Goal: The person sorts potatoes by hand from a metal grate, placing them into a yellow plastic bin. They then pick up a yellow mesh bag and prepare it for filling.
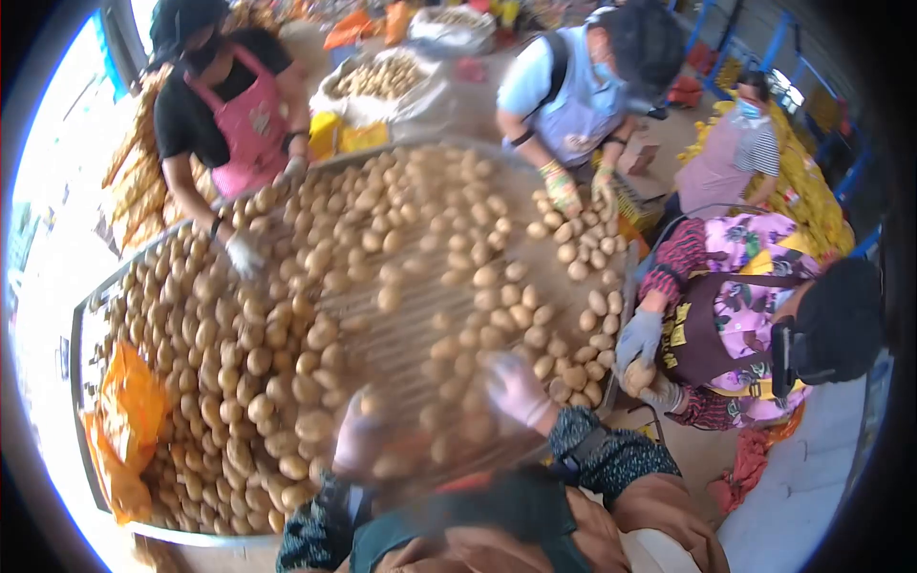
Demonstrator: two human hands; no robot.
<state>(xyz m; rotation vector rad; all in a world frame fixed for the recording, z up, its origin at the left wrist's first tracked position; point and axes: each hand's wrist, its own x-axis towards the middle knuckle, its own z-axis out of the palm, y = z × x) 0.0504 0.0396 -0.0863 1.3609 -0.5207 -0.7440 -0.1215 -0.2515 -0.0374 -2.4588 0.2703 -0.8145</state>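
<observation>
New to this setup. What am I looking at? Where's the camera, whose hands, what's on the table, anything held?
No robot here: a person works with their own two hands. There is one picture, from a camera worn on that person's head, looking forward and down; the round dark border frames the view.

The wearer's left hand and right hand reach in from the bottom edge, over a large table. Many potatoes are spread across it, with an orange bag at its left side.

Both hands are blurred, so I can't tell whether either holds anything. Other people stand around the table; the co-worker on the right holds a potato in gloved hands.
</observation>
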